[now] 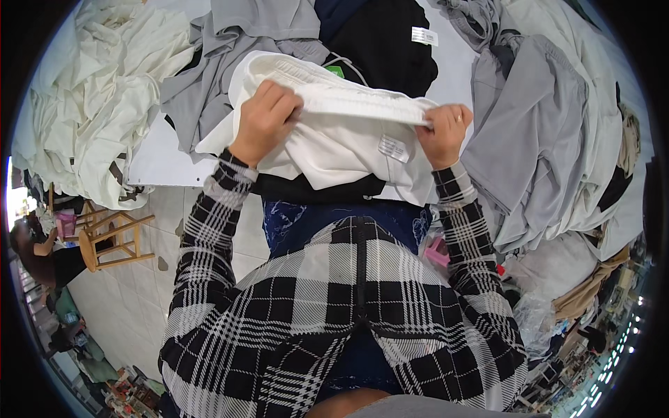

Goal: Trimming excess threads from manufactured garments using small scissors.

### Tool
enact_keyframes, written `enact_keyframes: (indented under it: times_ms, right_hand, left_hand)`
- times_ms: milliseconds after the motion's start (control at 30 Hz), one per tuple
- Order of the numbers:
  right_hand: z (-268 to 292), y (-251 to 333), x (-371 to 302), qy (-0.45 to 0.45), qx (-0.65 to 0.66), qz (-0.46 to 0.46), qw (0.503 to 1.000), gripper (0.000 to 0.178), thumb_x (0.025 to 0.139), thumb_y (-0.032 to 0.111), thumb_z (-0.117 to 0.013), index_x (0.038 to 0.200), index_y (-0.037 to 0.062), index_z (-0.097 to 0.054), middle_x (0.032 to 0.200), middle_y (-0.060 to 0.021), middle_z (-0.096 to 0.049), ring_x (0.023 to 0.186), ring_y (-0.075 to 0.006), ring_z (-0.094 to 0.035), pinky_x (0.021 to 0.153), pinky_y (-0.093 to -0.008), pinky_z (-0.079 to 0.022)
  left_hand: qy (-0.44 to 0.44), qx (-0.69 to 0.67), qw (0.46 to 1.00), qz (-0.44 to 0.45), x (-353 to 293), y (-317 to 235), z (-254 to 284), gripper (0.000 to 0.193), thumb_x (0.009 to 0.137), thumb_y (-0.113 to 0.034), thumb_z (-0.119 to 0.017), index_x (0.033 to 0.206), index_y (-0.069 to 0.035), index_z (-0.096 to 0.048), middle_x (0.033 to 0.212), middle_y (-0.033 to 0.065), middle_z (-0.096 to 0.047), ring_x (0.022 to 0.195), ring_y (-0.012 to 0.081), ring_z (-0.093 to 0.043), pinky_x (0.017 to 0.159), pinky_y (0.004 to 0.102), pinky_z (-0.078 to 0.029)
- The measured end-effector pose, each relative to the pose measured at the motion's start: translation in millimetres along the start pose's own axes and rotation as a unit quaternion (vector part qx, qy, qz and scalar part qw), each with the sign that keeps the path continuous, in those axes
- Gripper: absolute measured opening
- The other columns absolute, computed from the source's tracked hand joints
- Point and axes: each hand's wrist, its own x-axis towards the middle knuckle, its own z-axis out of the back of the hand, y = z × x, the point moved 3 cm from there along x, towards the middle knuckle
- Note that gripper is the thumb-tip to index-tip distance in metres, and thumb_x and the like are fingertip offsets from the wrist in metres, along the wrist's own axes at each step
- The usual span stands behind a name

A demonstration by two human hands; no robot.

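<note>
A white garment with a gathered elastic waistband (362,104) is stretched between my two hands, above the table edge. My left hand (266,120) is closed round the waistband's left end. At the other end my right hand (444,131) pinches the band, thumb against curled fingers. The garment's cloth hangs down below the band, with a small white label (393,148) on its inner side. Black cloth (320,189) shows under it, close to my lap. A green tag (335,72) and a pale cord peek out just behind the band.
Grey garments (244,35) and black ones (380,45) lie beyond my hands. White cloth (104,90) is heaped at the left, more grey garments (533,132) at the right. A wooden stool (115,240) stands on the tiled floor at left, near another person (42,254).
</note>
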Motion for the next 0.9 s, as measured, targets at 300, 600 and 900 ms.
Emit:
enact_keyframes:
  times_ms: [300,600,900]
  right_hand:
    - [4.5,13.5,-33.0,-0.065,-0.032,-0.034,0.997,0.029,0.054,0.003,-0.068,0.067,0.0133,-0.044,0.067,-0.0018,-0.049,0.065,-0.0206,-0.049,0.073,-0.0345,-0.035]
    - [8.1,19.5,-31.5,-0.067,-0.044,-0.044,0.996,0.029,0.056,0.001,-0.067,0.067,0.0126,-0.043,0.065,-0.0021,-0.049,0.065,-0.0207,-0.049,0.072,-0.0333,-0.035]
    - [5.9,38.5,-31.4,0.067,0.016,-0.013,0.998,0.026,0.055,0.014,-0.073,0.068,0.0143,-0.051,0.084,0.0035,-0.062,0.096,-0.018,-0.057,0.089,-0.0402,-0.031]
  left_hand:
    - [-0.086,0.07,0.994,-0.002,-61.5,0.7,8.1,0.033,0.047,0.004,-0.064,0.078,-0.005,-0.057,0.076,0.0068,-0.055,0.067,0.0256,-0.056,0.053,0.0325,-0.046]
    - [-0.088,0.062,0.994,0.005,-66.3,-0.7,11.5,0.033,0.047,0.003,-0.064,0.079,-0.005,-0.058,0.077,0.0071,-0.055,0.067,0.0263,-0.056,0.054,0.0332,-0.046]
    - [-0.118,0.057,0.99,0.051,-72.7,0.3,30.3,0.028,0.05,0.008,-0.061,0.075,-0.005,-0.056,0.076,0.0073,-0.054,0.069,0.0266,-0.055,0.059,0.0344,-0.045]
